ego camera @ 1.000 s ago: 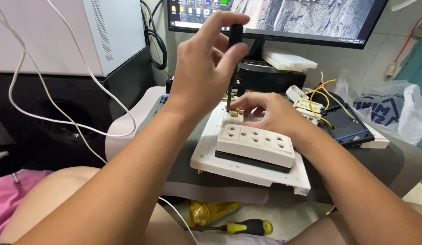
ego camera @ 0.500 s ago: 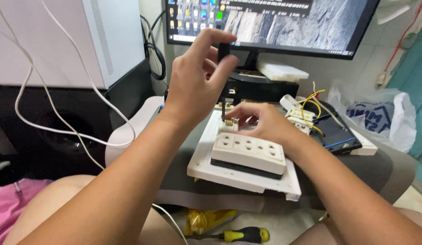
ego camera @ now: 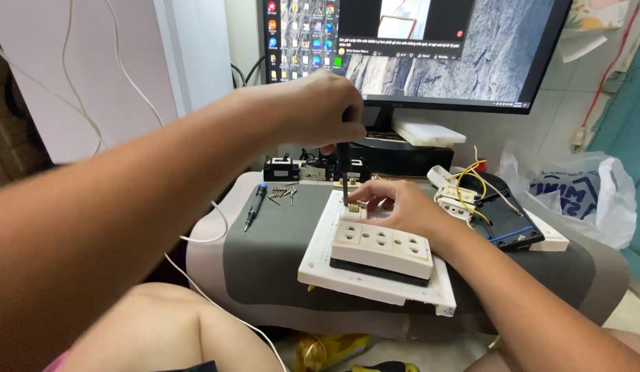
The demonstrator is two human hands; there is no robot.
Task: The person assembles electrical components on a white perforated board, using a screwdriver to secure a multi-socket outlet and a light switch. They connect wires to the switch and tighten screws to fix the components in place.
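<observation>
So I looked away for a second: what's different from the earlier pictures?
The left hand has come lower with the screwdriver, its tip now down at the small brass part beside the socket strip. The right hand still steadies that spot, and the strip still sits on the white board. The blue screwdriver and loose screws show only now.

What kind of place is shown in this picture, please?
Probably a home desk used as a small electrical repair corner. A computer monitor stands behind, loose screws lie on a padded stool, and the left hand drives a screwdriver into a white socket strip.
</observation>
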